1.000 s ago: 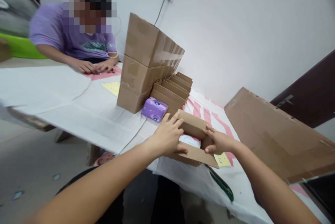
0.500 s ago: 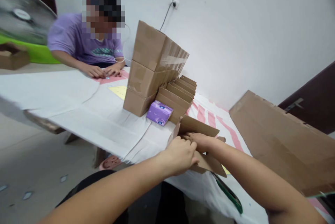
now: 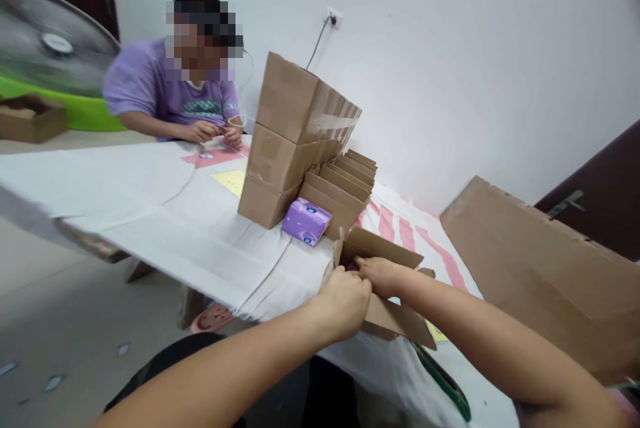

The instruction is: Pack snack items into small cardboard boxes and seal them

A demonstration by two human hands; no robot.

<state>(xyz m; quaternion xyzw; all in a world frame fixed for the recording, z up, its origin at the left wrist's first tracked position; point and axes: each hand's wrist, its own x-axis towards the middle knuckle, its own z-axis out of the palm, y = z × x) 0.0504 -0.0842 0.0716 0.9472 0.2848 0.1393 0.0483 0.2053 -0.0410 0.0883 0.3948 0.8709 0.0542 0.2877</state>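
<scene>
An open cardboard box (image 3: 385,246) sits at the table's near edge, its flaps spread outward. My left hand (image 3: 345,301) is closed, knuckles up, over the near left side of this box. Inside the opening, my right hand (image 3: 377,275) reaches down with bent fingers beside the left one. A sliver of something dark red (image 3: 352,267) shows by the fingertips; its kind is unclear. The fingertips of both hands and the box's contents are mostly hidden. Just beyond the box lies a purple soft pack (image 3: 307,221).
Stacked cardboard boxes (image 3: 285,135) stand behind the purple pack, beside a row of open boxes (image 3: 345,181). A large cardboard sheet (image 3: 540,268) leans at right. A green-edged object (image 3: 445,381) lies by the near edge. Across the white-covered table (image 3: 125,195) sits a co-worker (image 3: 150,81).
My right hand's fingers have bent further into the box, and dark red now shows beside them. My left hand has shifted slightly left. The co-worker's hands have lifted and come together.
</scene>
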